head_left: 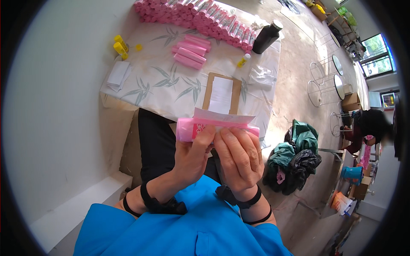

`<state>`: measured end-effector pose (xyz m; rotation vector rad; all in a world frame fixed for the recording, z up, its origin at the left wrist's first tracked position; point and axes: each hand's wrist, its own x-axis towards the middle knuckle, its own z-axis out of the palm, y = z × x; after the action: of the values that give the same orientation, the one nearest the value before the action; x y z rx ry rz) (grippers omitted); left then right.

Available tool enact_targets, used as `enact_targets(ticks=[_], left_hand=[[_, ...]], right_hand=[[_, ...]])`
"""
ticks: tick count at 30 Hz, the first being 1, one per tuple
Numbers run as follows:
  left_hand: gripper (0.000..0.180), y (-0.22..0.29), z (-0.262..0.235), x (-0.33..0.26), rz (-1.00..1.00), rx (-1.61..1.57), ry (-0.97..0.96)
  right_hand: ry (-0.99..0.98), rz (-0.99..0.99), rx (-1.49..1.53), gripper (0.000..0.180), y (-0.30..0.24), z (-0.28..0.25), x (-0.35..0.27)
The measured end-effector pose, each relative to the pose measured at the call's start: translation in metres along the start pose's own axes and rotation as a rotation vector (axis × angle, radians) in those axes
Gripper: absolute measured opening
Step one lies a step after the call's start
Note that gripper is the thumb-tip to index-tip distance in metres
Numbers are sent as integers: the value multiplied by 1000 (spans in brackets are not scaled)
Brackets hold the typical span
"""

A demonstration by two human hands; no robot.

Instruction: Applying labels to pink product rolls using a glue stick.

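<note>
Both my hands hold a pink roll of thin plastic [185, 129], probably bags, level above the table's front edge. A white paper label [224, 116] with a pink printed part lies round the roll, and its far edge stands up loose. My left hand [193, 153] grips the left part, thumb on the label. My right hand [240, 155] presses its fingers on the label from above, right of centre; its thumb is mostly hidden. Just beyond lies a brown board [208, 94] bearing a stack of white paper slips [221, 94].
Several plain pink rolls [190, 52] lie mid-table, before a long pile of labelled rolls [200, 17]. Around them are a glue stick [243, 60], yellow glue sticks [121, 46], folded papers [118, 74], clear plastic [261, 76] and a black bottle [267, 37]. Bunched bags [299, 158] lie on the floor at right.
</note>
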<state>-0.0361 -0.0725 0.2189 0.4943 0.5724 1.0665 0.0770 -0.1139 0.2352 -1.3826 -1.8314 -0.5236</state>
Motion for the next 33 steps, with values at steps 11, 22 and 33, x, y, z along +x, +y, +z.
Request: enact_targets(ticks=[11, 22, 33], left_hand=[[8, -1, 8, 2, 37, -73, 10], [11, 1, 6, 3, 76, 17, 127], [17, 8, 25, 7, 120, 51, 163]], right_hand=[[5, -40, -130, 27, -8, -1, 1], [-11, -26, -52, 28, -8, 2, 2], [111, 34, -158, 23, -16, 4, -9]])
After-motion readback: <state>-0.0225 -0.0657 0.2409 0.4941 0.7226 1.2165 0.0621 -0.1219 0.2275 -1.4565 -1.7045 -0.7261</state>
